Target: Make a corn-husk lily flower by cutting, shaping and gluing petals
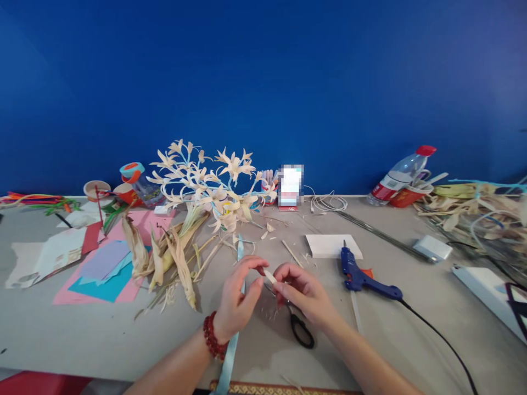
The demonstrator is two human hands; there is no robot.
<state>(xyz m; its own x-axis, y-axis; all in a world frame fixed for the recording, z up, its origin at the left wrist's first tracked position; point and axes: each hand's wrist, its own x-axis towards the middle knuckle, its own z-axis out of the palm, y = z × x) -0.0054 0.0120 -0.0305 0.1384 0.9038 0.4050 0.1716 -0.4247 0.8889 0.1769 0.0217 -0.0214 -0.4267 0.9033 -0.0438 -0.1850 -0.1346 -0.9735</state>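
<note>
A small pale strip of corn husk (270,276) is held between my two hands above the table. My right hand (302,293) pinches its lower end between thumb and forefinger, the other fingers curled. At the strip's upper end are the bent fingers and thumb of my left hand (241,296), which wears a red bead bracelet. Under my right hand lies a pair of scissors (302,331), black handle showing and blades mostly covered. A light blue ribbon (229,359) runs beneath my left wrist. Small husk scraps (269,314) lie below the hands.
Husk flowers (224,192) on blue stems stand at the back. Dried corn husks (179,258) and coloured paper (102,274) lie left. To the right are a blue glue gun (354,271) with a trailing cord, a white box (333,246), wires (387,236) and a tilted bottle (399,175).
</note>
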